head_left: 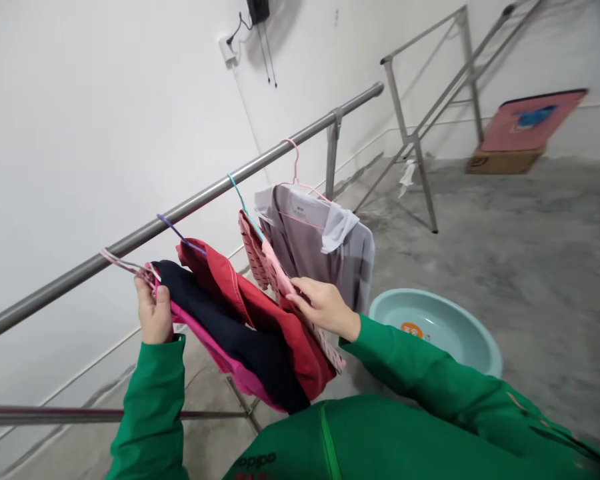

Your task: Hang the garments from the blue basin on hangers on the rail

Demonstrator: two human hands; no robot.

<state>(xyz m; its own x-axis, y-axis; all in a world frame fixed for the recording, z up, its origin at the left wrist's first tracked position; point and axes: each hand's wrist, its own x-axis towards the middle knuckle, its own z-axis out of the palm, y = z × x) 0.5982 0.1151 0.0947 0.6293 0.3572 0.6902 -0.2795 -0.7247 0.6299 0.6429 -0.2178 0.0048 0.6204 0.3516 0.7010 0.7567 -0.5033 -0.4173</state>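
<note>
My left hand [155,312] is closed around the necks of the pale pink clothes hangers [125,263] at the left end of the row. From these hang a navy garment [220,333] and a magenta garment [207,343]. My right hand [325,307] pinches the pink patterned garment [276,270], which hangs on a light blue hanger [239,192]; its thumb is partly hidden. Between my hands a red garment [245,300] hangs from a purple hanger [177,231]. Farther along, a grey hooded top [313,233] is on a pink hanger [296,163].
The metal rail [200,200] slants across the view before a white wall. A light green basin [450,327] stands on the concrete floor at right. Behind it are a folding metal rack [415,137], a cardboard box [505,161] and a pink board [500,127].
</note>
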